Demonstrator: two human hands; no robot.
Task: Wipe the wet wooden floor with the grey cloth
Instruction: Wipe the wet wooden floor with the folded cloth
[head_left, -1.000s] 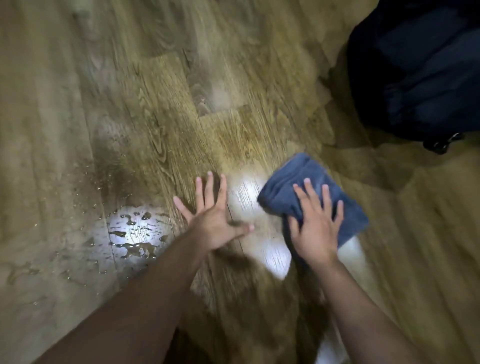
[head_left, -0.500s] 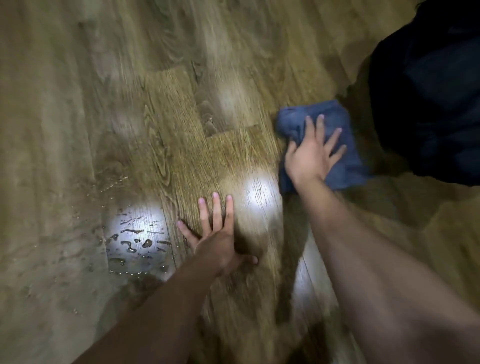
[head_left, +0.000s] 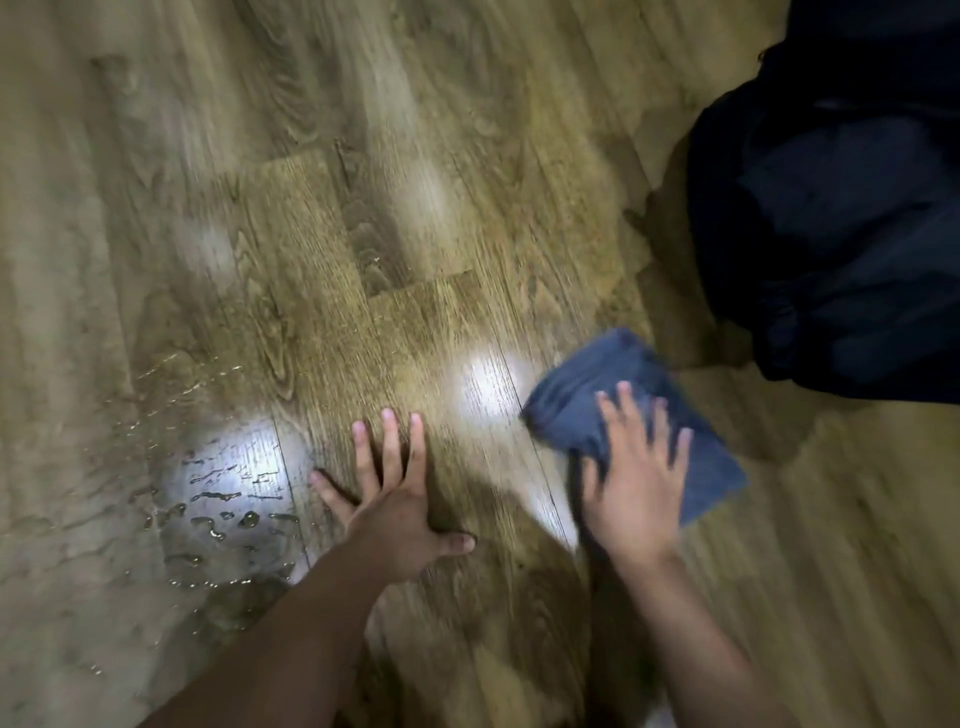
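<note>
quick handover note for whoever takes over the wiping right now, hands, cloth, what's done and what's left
Left hand: flat on the floor, fingers spread, bracing.
Right hand: flat on the cloth, pressing it to the floor; blurred.
Cloth: right of the left hand, near a dark bag.
Done: no drops show near the cloth.
Left: puddle and scattered drops left of the left hand, not yet wiped.

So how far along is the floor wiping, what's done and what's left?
Partly done. The boards between the hands show no droplets. The right hand presses the grey cloth flat, blurred mid-stroke, while the left hand braces on the wooden floor. Left: the water drops beside the left hand, not yet touched.
</note>
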